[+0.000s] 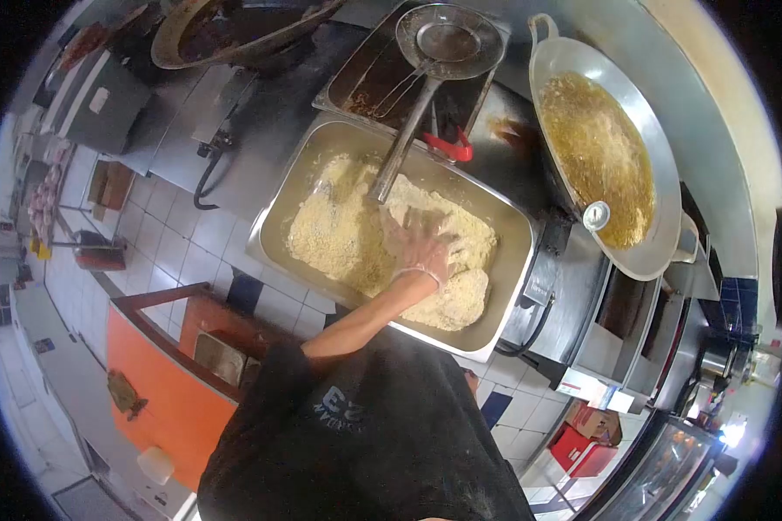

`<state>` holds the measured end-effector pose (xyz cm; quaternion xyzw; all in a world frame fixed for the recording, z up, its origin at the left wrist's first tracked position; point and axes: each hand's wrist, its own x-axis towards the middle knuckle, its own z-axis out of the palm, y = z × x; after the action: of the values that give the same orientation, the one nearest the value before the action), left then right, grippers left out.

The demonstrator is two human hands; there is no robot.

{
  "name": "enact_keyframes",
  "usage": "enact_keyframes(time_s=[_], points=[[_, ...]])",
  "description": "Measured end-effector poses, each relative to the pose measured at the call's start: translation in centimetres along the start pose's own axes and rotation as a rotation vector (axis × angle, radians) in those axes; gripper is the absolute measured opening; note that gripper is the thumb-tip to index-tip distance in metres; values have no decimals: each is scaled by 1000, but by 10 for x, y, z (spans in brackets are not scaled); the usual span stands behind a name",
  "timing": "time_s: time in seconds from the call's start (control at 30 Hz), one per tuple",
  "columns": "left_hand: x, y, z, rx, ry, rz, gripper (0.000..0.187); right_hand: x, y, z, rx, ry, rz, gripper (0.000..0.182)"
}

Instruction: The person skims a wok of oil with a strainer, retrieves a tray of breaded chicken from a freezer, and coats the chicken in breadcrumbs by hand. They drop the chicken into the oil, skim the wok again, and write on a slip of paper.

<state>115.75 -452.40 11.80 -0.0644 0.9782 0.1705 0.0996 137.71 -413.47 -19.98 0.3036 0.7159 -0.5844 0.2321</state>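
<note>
My left hand (419, 247), in a clear glove, lies palm down in a deep steel pan (514, 300). Its fingers are spread, slightly blurred, and press on pale yellow breading flour (339, 239). Lumpy pieces coated in flour (452, 300) lie beside and below the wrist; what is inside the coating is hidden. Over the far rim of the pan hangs the handle of a round strainer (450, 42), close to my fingers. Of my right hand (471, 382), only a small patch of skin seems to show beside the black shirt; its fingers are hidden.
A wok of bubbling oil (604, 156) stands on the right, with a dial thermometer (596, 215) at its edge. Behind the pan is a dark, stained tray (361, 82) with red-handled tongs (449, 148). Another wok (182, 35) is at upper left. An orange panel (161, 391) stands lower left.
</note>
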Motion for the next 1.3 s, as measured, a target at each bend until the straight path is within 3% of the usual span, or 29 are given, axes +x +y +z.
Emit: enact_keyframes(time_s=[0.13,0.27,0.33,0.43,0.5,0.57,0.63,0.7,0.77,0.87,0.97,1.0,1.07,1.1,1.17,1.2,1.27,1.3], points=[[-14,-9,19,-125,229,158,53,-14,-41,-2,-67,14,86,29],[-21,-6,26,-127,192,222,50,-15,-52,-7,-127,4,109,29],[-15,6,28,-13,52,139,43,-18,-61,-9,-178,-2,83,29],[-13,7,35,13,149,243,41,-26,-82,-7,-184,-66,30,28],[-19,-2,38,-10,173,239,46,-37,-111,1,-307,-3,96,38],[-31,-9,28,-27,184,265,52,-24,-99,-5,-274,5,89,38],[-52,-10,1,-174,152,148,53,-14,-80,-14,-136,-31,84,28],[-48,-17,8,-111,138,143,55,-17,-84,-13,-125,-28,89,26],[-28,-21,12,-400,-39,246,53,-19,-89,-13,-222,-42,116,25],[-6,-7,22,-197,-168,232,54,35,-13,-43,-250,-117,3,27],[6,-19,20,-260,-74,298,56,36,-25,-37,-109,-132,-97,30],[4,-24,17,-258,-59,300,56,27,-47,-36,-241,-159,-20,30],[-6,-43,9,-560,62,81,59,21,-76,-34,-215,-114,-6,29],[-12,-55,11,-545,58,111,59,15,-81,-27,-185,-71,29,29],[-19,-84,20,-944,152,-1,61,18,-64,-18,-40,-79,44,30],[-14,-91,14,-926,129,24,61,15,-68,-13,-66,-71,77,29],[-2,-97,9,-1001,120,-213,64,12,-76,-3,-104,-47,100,23],[2,-95,18,-996,107,-190,64,9,-72,-4,-84,-31,98,23]])
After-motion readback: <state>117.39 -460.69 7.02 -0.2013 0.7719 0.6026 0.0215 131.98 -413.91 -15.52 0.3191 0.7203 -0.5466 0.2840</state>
